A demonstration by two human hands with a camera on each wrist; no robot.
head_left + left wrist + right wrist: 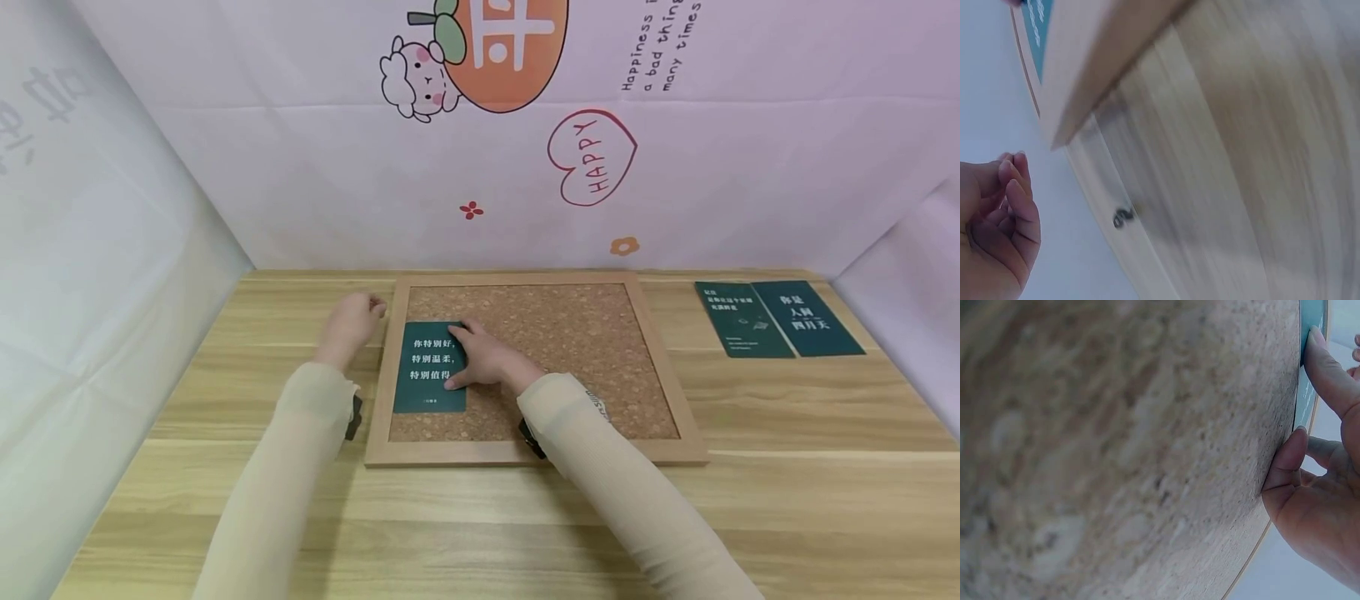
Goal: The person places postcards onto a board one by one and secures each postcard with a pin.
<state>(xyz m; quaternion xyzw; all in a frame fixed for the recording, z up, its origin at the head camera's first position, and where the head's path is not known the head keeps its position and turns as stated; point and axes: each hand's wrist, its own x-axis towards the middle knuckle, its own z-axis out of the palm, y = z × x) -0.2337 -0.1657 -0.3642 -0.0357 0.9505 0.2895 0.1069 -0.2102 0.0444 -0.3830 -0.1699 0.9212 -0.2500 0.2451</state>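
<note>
A dark green card (430,367) with white writing lies on the left part of a wood-framed cork board (562,358). My right hand (483,357) rests over the card's right edge, thumb and forefinger spread apart on it; in the right wrist view, this hand (1319,494) touches card and cork. Left of the frame, my left hand (354,323) is held above the table. Its fingers curl toward the thumb in the left wrist view (1004,225), and whether something small is between them cannot be made out. Small dark metallic pieces (1124,217) lie on the table beside the frame.
Two more green cards (780,319) lie side by side on the wooden table (525,525), right of the board. A white printed cloth (322,183) hangs behind the table, with white cloth at both sides.
</note>
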